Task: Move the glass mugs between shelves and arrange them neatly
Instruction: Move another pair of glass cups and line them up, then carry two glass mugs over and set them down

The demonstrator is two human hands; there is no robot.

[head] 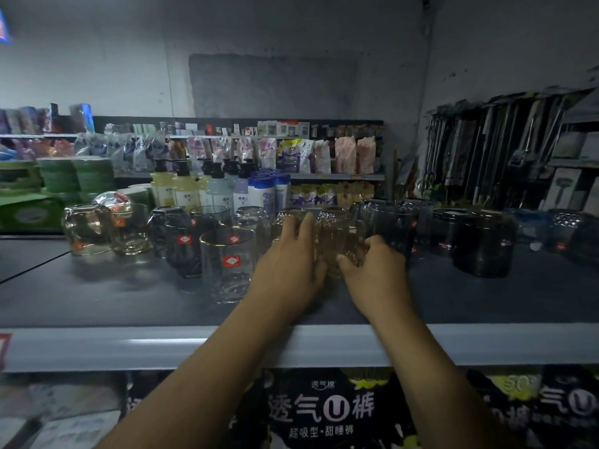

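Bare forearms (pixel 207 377): both stretch forward over the pale rounded lip of the dark grey shelf (pixel 97 299), converging at one mug.
Left hand (pixel 291 257): fingers nearly straight and close together, laid flat against the left flank of the amber ribbed glass mug (pixel 337 234), index tip near its rim.
Right hand (pixel 369 270): fingers curled round the mug's right side, thumb across its lower front.
Mug: upright on the shelf, mid-row, translucent and ridged.
Neighbours: clear smooth tumbler (pixel 227 264) with a red label beside the left wrist; smoky dark glass mugs (pixel 483 244) to the right.
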